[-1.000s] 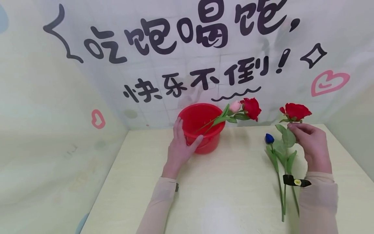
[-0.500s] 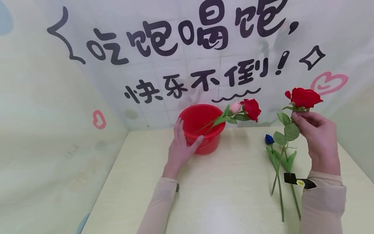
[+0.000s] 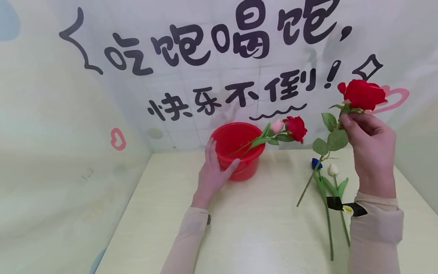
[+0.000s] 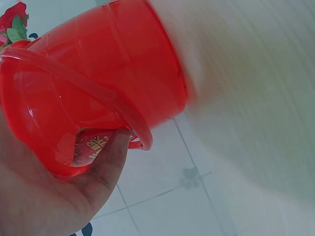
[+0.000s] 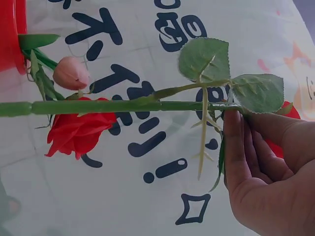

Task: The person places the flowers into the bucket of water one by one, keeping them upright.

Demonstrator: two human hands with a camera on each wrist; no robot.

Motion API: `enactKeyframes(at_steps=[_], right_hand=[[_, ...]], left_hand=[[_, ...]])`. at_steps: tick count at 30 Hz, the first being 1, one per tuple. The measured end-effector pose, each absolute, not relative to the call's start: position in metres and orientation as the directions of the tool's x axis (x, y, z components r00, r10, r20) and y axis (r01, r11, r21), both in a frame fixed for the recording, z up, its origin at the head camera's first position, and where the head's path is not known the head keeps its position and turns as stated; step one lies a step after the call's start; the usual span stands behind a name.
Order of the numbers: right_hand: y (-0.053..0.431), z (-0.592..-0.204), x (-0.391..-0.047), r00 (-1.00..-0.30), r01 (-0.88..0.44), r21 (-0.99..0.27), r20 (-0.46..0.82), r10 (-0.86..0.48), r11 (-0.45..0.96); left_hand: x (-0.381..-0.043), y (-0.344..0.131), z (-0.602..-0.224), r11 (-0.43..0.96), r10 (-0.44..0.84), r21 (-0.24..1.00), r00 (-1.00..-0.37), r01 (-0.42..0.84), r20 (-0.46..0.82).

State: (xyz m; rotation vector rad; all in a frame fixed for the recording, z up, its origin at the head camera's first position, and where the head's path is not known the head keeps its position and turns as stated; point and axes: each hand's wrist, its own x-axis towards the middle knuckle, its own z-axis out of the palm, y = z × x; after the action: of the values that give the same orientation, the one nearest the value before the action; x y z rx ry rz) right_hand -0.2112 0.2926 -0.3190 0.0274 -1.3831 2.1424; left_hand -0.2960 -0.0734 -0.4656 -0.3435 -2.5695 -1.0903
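My left hand (image 3: 213,177) holds the near left side of a red plastic bucket (image 3: 244,173), its thumb lying against the wall beside the bucket's handle (image 4: 106,96) in the left wrist view. Leaning out over the bucket's right rim are a pink tulip (image 3: 276,126) and a red rose (image 3: 295,128). At the right, my right hand (image 3: 374,148) pinches another red rose (image 3: 364,94) just under its bloom. That rose is raised off the table, its leafy stem (image 5: 123,105) slanting down to the left, as the head view shows.
Below the raised rose, a blue tulip (image 3: 317,164) and a white tulip (image 3: 333,169) lie on the pale wooden table (image 3: 260,228). A printed sheet (image 3: 191,83) with black lettering stands behind the table. Pale sheeting also borders the left and right sides.
My right hand has lifted the rose up from beside the tulips, and its stem end has swung left. The white tulip has come into sight. My left hand stays on the bucket.
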Motion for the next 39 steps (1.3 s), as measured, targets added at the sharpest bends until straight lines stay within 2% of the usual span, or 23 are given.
enactKeyframes(at_steps=[11,25,34,39], right_hand=[[0.278,-0.306,-0.21,-0.817,-0.512,-0.783,0.316,0.482,-0.355],[0.263,-0.296,-0.215,-0.747,-0.649,-0.494,0.272,0.607,-0.579],[0.255,-0.29,-0.222,-0.685,-0.724,-0.346,0.267,0.677,-0.596],[0.251,-0.286,-0.226,-0.678,-0.733,-0.304,0.259,0.688,-0.608]], left_hand=[[-0.295,-0.074,-0.464,0.694,0.082,0.646,-0.926,0.319,0.368],[-0.294,-0.074,-0.466,0.692,0.082,0.649,-0.928,0.316,0.365],[-0.294,-0.072,-0.464,0.696,0.092,0.642,-0.927,0.322,0.364],[-0.292,-0.071,-0.463,0.685,0.081,0.658,-0.93,0.313,0.358]])
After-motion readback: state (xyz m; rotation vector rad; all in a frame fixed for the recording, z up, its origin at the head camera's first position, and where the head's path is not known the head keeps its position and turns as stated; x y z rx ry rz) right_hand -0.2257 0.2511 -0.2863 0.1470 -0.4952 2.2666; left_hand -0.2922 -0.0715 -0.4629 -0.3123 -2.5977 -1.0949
